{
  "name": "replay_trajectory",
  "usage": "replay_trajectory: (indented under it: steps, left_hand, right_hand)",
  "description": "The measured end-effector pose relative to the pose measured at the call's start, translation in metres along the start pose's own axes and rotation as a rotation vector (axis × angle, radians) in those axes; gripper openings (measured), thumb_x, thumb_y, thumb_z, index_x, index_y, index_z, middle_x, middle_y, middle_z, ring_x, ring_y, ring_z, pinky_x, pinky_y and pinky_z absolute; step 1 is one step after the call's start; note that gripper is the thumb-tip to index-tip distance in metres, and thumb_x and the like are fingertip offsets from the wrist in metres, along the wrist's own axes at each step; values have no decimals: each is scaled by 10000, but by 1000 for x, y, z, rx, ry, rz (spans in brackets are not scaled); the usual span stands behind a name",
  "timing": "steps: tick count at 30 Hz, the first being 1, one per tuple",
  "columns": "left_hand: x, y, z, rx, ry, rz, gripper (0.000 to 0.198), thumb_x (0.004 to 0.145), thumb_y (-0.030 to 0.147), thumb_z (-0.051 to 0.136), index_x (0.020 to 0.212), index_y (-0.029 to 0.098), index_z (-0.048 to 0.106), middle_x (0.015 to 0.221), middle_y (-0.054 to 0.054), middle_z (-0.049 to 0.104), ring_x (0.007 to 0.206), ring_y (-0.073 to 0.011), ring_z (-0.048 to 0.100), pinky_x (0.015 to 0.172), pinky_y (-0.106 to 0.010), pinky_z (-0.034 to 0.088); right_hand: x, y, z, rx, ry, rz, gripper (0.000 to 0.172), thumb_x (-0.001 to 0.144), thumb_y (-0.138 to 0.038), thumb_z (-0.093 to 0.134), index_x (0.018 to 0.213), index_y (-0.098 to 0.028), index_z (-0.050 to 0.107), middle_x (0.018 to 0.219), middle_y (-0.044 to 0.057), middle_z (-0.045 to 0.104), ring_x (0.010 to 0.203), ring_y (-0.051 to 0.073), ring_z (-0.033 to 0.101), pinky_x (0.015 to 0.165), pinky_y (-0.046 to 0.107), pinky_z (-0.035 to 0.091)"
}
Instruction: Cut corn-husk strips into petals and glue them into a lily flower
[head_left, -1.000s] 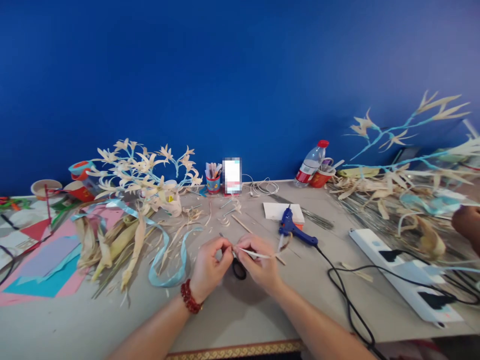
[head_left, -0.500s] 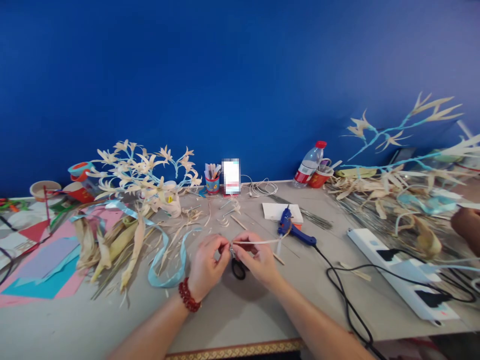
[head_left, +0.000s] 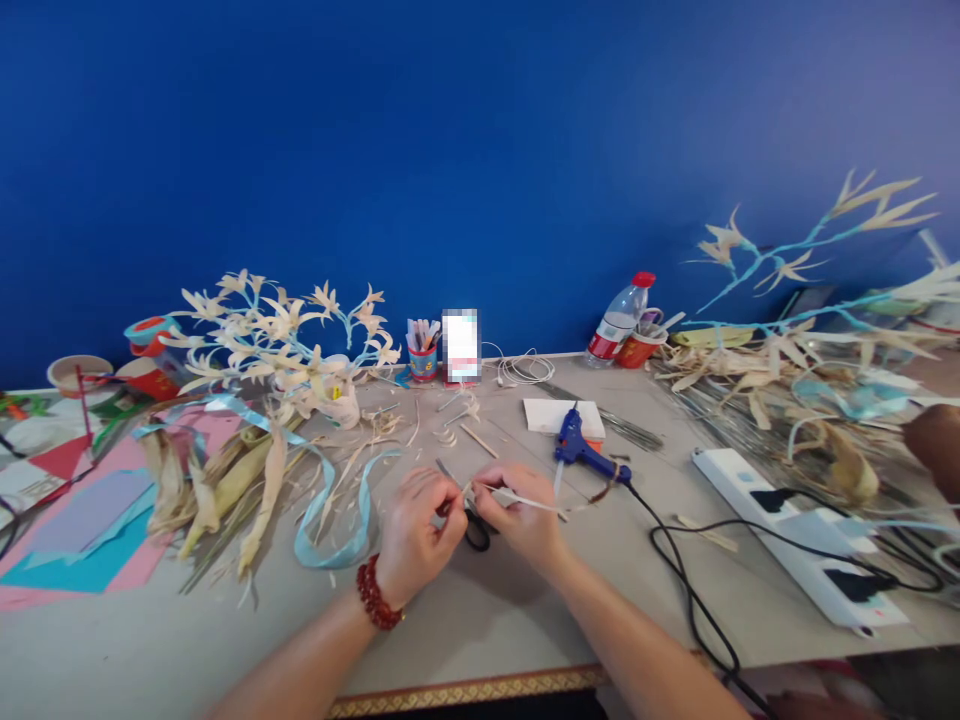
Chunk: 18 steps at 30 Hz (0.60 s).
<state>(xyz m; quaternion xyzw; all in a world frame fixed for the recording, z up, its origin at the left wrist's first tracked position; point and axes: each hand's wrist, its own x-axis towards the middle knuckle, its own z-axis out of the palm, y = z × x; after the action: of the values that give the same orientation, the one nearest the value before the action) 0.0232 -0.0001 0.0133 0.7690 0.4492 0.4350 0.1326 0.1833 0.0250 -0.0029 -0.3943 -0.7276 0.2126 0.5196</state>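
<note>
Over the desk, our left hand and right hand face each other, fingertips pinched closed; the blue glue gun lies nearby, presumably for reach. Between 2 pinches we grip the pale strip, apparently for control.

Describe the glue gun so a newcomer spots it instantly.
Start from the long white power strip on the right. Look left, just beyond the person's right hand, for the glue gun. Unlike the white card its tip overlaps, it's dark blue and pistol-shaped.
</note>
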Motion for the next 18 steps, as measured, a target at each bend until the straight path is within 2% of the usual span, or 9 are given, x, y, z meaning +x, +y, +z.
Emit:
replay_trajectory:
  steps: [5, 10, 15, 18]
  left_hand:
    - [0, 2, -1, 12, 39, 19, 172, 850, 149, 480, 687, 201, 486, 635, 1, 517, 642, -156, 493, 681, -295, 404]
    - [-3, 0, -1, 13, 50, 31, 180, 851, 159, 482, 677, 202, 475, 631, 4, 493, 650, -158, 484, 681, -299, 399]
    - [-3, -5, -2, -83, -50, -107, 158, 876, 188, 452, 732, 200, 518, 691, -12, 556, 686, -167, 530, 657, -290, 408]
    - [1, -6, -2, -109, -98, -132, 108, 892, 219, 484, 819, 197, 560, 776, -26, 608, 750, -173, 560, 700, -296, 429]
  right_hand:
    - [3, 3, -2, -30, 56, -87, 108, 794, -135, 564, 720, -203, 603, 679, 17, 657, 622, 156, 614, 599, 266, 474]
    - [4, 4, -3, -37, 91, -89, 113, 790, -130, 568, 717, -211, 598, 671, 17, 651, 614, 162, 608, 601, 278, 474]
    - [4, 1, -3, 20, 28, -9, 115, 791, -155, 567, 702, -208, 616, 680, 18, 659, 626, 165, 610, 610, 274, 470]
    - [3, 0, -1, 55, -9, 15, 109, 791, -172, 572, 698, -208, 615, 666, 12, 651, 620, 162, 602, 614, 270, 465]
